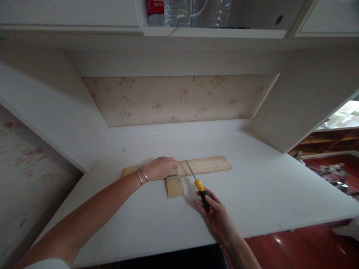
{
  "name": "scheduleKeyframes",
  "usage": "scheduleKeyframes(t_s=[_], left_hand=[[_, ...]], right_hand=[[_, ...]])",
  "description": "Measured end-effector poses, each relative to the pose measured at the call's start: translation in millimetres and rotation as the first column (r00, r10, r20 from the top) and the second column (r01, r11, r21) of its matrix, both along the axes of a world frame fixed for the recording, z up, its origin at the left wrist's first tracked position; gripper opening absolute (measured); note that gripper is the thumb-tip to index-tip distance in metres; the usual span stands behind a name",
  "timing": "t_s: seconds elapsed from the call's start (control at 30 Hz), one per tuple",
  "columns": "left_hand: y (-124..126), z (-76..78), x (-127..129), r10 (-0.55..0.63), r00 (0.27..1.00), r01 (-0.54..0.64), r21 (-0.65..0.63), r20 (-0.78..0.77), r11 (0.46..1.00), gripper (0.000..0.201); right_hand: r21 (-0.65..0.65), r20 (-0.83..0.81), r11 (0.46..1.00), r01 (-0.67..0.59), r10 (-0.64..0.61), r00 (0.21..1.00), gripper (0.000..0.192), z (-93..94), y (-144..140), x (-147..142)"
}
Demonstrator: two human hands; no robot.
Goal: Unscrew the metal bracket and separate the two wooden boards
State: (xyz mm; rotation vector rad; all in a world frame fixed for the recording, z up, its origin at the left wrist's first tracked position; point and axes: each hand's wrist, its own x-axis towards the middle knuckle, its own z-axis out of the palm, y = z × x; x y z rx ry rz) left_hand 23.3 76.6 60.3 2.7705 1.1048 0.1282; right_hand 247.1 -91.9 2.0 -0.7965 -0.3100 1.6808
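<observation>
My right hand [217, 215] is wrapped round a screwdriver [199, 185] with a yellow and black handle. Its thin metal shaft points up and left, with the tip over a long flat wooden board [207, 165]. Pinched fingers of my left hand [162, 167] hold a thin, upright metal piece that looks like a screw [176, 170], just above a small metal hinge [173, 177]. The hinge lies where a short wooden block [175, 188] meets the front edge of the board. Part of the board is hidden under my left hand.
A white desk top [140, 220] carries the wood, with a side panel [280, 93] on the right. Overhead, a shelf [213, 33] holds clear plastic bottles [176, 13]. A tiny dark object [123, 150] lies toward the back left.
</observation>
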Motion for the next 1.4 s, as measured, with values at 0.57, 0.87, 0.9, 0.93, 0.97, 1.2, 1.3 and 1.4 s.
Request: scheduleKeyframes(t_s=[0.57, 0.87, 0.9, 0.93, 0.97, 1.2, 1.3, 1.4], left_hand=[[46, -29.2, -195, 0.813, 0.576, -0.815, 0.136, 0.084, 0.563, 0.027], [69, -51.2, -258, 0.906, 0.423, -0.899, 0.132, 0.015, 0.417, 0.036], [73, -51.7, -261, 0.903, 0.430, -0.896, 0.130, 0.011, 0.425, 0.035], [77, -51.9, -263, 0.899, 0.439, -0.892, 0.127, 0.007, 0.435, 0.035], [80, -52.0, -265, 0.894, 0.449, -0.887, 0.123, 0.004, 0.445, 0.034], [91, -51.9, -264, 0.868, 0.497, -0.865, 0.077, -0.005, 0.496, 0.037], [90, -51.0, -263, 0.869, 0.494, -0.868, 0.061, 0.004, 0.493, 0.037], [86, -46.7, -262, 0.879, 0.476, -0.878, 0.074, 0.021, 0.474, 0.038]], right_hand=[[-0.081, 0.020, 0.997, 0.013, -0.012, 1.000, 0.046, -0.5, 1, -4], [-0.092, 0.020, 0.996, 0.008, -0.007, 1.000, 0.046, -2.1, 8, -6], [-0.095, 0.021, 0.995, 0.018, -0.016, 1.000, 0.046, -2.2, 9, -7], [-0.095, 0.022, 0.995, 0.032, -0.030, 0.999, 0.047, -2.2, 9, -7], [-0.098, 0.023, 0.994, 0.043, -0.041, 0.999, 0.047, -2.2, 9, -8], [-0.125, 0.017, 0.991, 0.047, -0.046, 0.999, 0.049, -2.8, 12, -9], [-0.111, 0.016, 0.993, 0.044, -0.042, 0.999, 0.049, -3.3, 14, -9], [-0.117, 0.013, 0.993, 0.031, -0.030, 0.999, 0.050, -4.2, 13, -8]])
